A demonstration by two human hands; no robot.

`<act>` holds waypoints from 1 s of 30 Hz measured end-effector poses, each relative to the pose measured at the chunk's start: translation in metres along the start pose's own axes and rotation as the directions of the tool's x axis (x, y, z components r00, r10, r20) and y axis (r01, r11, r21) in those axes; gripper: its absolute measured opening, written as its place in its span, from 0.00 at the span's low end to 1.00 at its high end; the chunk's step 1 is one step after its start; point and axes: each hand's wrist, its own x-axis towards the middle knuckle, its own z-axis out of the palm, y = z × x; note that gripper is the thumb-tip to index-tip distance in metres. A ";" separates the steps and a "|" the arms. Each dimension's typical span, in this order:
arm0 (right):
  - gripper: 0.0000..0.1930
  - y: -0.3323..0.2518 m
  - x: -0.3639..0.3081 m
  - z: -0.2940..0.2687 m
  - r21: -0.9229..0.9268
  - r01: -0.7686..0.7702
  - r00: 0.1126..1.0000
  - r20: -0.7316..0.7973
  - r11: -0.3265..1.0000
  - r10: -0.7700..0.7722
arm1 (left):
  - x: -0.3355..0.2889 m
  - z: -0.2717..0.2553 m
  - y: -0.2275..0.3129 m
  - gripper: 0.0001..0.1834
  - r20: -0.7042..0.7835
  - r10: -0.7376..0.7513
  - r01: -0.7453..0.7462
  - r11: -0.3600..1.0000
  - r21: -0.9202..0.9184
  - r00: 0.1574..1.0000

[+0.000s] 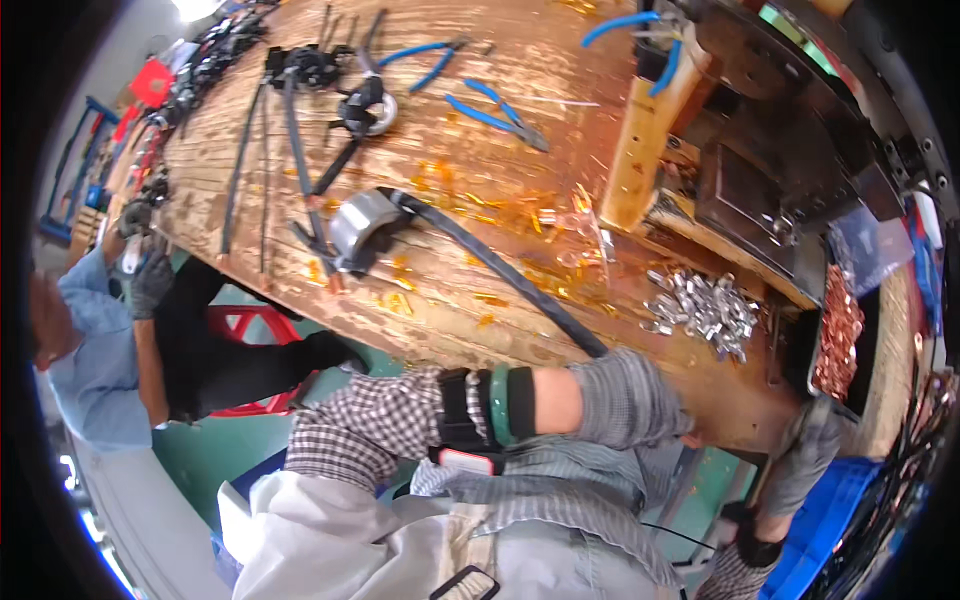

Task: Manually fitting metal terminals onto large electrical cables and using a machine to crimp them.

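My left hand (632, 398), in a grey knit glove, is closed at the table's front edge, with its fingers mostly hidden from above. A black-sleeved cable (500, 268) runs into it and disappears behind the glove. At the cable's far end sits a curved silver metal motor part (362, 228), resting on the table. My right hand (812, 445), also in a grey glove, is at the lower right, just below a tray of small copper pieces (838, 335). Motion smears its fingers. A heap of small silver metal terminals (705, 310) lies between the two hands, farther back.
A dark machine (745, 190) with a wooden block (640, 150) stands at right. Blue-handled pliers (500, 115), more cabled parts (300, 70) and amber film scraps (440, 180) lie across the worn wooden table (540, 70). A co-worker (100, 340) sits at left beside a red stool (245, 325).
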 end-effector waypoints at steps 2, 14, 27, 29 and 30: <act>0.18 -0.059 0.021 0.021 -0.130 0.214 0.943 0.286 0.968 -0.170 | 0.003 -0.004 0.001 0.09 0.011 0.018 -0.018 1.000 -0.005 1.000; 0.09 -0.111 0.058 0.229 -0.180 0.983 0.165 0.959 -0.045 -0.232 | 0.021 0.041 0.007 0.15 0.249 -0.063 0.075 0.996 -0.039 0.966; 0.13 -0.112 0.069 0.174 -0.160 0.855 0.416 0.779 0.493 -0.469 | 0.003 0.034 0.005 0.11 -0.105 0.033 -0.033 0.999 0.000 0.994; 0.15 -0.095 0.073 0.146 -0.191 0.811 0.520 0.669 0.552 -0.531 | 0.019 -0.002 0.011 0.11 0.005 0.030 -0.030 0.999 -0.016 1.000; 0.15 -0.085 0.073 0.135 -0.222 0.792 0.552 0.659 0.568 -0.511 | 0.023 -0.011 0.012 0.12 0.110 -0.025 0.026 1.000 -0.003 0.994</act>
